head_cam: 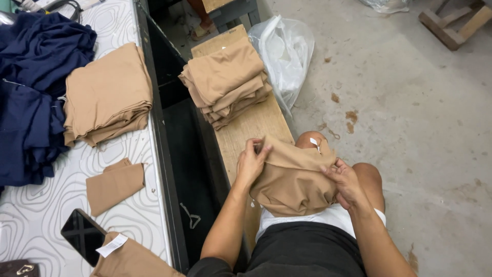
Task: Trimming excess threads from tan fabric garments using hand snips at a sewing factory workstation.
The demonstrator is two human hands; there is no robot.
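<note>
While resting on the seated person's lap, the tan folded knit garment [292, 179] is pinched at its upper edge | left hand [251, 163] grip: clenched on its left corner | right hand [344, 180] grip: clenched on its right side | tan folded stack [228, 82] lies mid-length on the wooden plank counter [246, 131].
</note>
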